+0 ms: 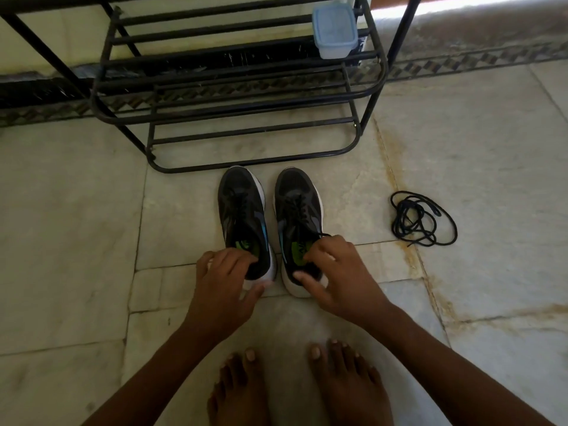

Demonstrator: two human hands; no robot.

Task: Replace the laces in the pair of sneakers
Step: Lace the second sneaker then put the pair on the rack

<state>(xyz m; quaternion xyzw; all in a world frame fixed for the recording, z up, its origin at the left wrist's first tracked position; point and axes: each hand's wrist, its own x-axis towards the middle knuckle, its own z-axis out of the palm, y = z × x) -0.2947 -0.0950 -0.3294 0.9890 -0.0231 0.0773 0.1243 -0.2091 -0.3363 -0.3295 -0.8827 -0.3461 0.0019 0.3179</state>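
Observation:
Two dark sneakers with white soles stand side by side on the floor, toes pointing away from me, both laced with black laces. My left hand (226, 279) grips the heel of the left sneaker (241, 210), fingers inside the collar and thumb on the white sole. My right hand (330, 272) holds the heel of the right sneaker (296, 207) the same way, with a lace end showing just above its knuckles. A loose bundle of black laces (422, 219) lies on the floor to the right of the shoes.
A black metal shoe rack (246, 96) stands just behind the sneakers, with a pale blue lidded plastic box (334, 29) on an upper shelf. My bare feet (292, 385) rest on the marble floor at the bottom of the view.

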